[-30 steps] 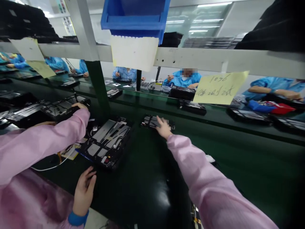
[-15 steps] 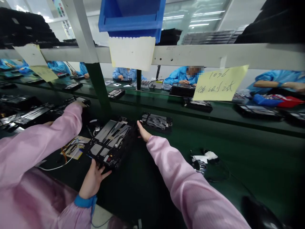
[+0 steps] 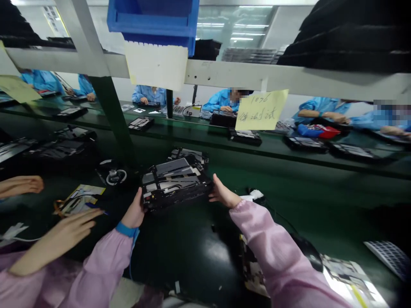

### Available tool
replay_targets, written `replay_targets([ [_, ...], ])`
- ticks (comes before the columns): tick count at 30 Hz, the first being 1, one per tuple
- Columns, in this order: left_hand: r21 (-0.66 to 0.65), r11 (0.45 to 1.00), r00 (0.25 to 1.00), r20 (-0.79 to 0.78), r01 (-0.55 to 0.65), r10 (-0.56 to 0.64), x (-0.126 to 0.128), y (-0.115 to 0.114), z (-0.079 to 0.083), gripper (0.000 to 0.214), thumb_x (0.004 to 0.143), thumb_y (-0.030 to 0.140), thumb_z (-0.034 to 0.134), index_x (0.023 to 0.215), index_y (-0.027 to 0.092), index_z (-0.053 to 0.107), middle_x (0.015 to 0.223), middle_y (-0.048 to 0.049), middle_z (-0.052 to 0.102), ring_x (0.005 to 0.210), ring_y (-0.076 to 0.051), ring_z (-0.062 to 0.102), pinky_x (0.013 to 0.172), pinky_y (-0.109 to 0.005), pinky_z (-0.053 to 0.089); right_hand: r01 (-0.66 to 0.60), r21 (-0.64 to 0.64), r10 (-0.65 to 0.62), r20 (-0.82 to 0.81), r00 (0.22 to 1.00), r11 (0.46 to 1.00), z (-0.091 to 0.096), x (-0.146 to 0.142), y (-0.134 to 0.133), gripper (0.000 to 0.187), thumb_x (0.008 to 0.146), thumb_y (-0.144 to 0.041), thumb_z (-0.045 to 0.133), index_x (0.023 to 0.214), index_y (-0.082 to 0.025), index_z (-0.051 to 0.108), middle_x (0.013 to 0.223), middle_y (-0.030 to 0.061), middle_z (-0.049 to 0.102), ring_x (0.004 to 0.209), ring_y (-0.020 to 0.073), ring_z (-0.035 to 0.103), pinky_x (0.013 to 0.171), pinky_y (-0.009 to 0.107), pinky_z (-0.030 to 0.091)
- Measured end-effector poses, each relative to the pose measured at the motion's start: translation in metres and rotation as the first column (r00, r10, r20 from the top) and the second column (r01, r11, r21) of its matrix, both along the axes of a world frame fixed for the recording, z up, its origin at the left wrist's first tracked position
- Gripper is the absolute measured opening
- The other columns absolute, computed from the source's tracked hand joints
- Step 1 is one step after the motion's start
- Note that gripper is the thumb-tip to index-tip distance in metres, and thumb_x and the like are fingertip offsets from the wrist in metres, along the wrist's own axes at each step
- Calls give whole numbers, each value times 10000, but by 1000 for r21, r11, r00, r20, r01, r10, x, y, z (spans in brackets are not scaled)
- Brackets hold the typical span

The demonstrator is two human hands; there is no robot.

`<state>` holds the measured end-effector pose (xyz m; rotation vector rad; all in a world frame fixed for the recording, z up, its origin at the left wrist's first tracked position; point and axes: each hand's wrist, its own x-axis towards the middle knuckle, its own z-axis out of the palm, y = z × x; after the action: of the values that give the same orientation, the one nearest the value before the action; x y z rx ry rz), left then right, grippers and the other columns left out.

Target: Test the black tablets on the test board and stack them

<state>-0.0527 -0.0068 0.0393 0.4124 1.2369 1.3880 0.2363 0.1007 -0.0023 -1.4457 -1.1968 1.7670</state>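
Observation:
A stack of black opened tablets [image 3: 176, 184], grey batteries and flat cables showing on top, is held between my two hands. My left hand [image 3: 135, 210], with a blue band at the wrist, grips its left end, the thumb up along the side. At the right end, my right hand [image 3: 223, 192] presses with thumb and fingers; some of its fingers are hidden behind the stack. Just behind, another opened tablet [image 3: 201, 156] is partly covered by the stack.
A co-worker's hand [image 3: 61, 235] and second hand [image 3: 22, 187] are close on my left. A coiled white cable [image 3: 116, 176] lies left of the stack. To the right are a black mouse [image 3: 306, 252] and a keyboard [image 3: 390, 256]. A green shelf post [image 3: 111, 113] rises behind.
The stack has moved right and turned, its long side now facing me. My left hand has closed from spread fingers onto its left end. The co-worker's arm has drawn back; my view swung right.

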Motion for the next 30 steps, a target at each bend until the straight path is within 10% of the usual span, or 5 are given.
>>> replay_targets([
  [6,39,987,979,126,157,-161,29,78,2,428,924,476,493,1111,135,674,927,-71,758,918,-249,710,856,-353,547,175,8,-175,94,980,984,11,40,-20,835,824,-750,361,1449,-196,361,1361,190,529,1007,297,650,850,511,529],
  [11,23,977,963,166,210,-211,46,106,0,465,875,514,563,1062,104,681,872,-92,756,811,-234,727,778,-332,568,282,242,-282,-36,959,928,22,37,-15,677,860,-578,475,1474,-350,302,1504,-31,414,1345,203,443,1091,399,401],
  [17,82,991,993,52,103,-107,47,103,-7,340,846,400,647,1084,160,679,828,-47,752,833,-216,726,798,-320,565,338,327,-328,-87,941,882,14,30,-26,682,826,-538,542,1443,-287,394,1437,0,505,1355,220,443,1153,421,322],
  [24,223,972,987,-151,80,-47,42,100,9,305,759,393,723,935,144,714,868,-74,748,973,-243,694,890,-341,544,418,436,-437,-60,897,797,34,22,-45,627,831,-485,544,1409,-266,440,1562,6,305,1496,216,54,1206,483,-11],
  [30,329,929,848,-529,171,31,12,34,29,296,673,322,766,930,181,724,1059,-75,728,1169,-271,605,941,-311,531,333,612,-357,-87,930,717,46,20,-127,638,891,-516,502,1462,-284,340,1556,9,320,1475,205,188,1223,432,101],
])
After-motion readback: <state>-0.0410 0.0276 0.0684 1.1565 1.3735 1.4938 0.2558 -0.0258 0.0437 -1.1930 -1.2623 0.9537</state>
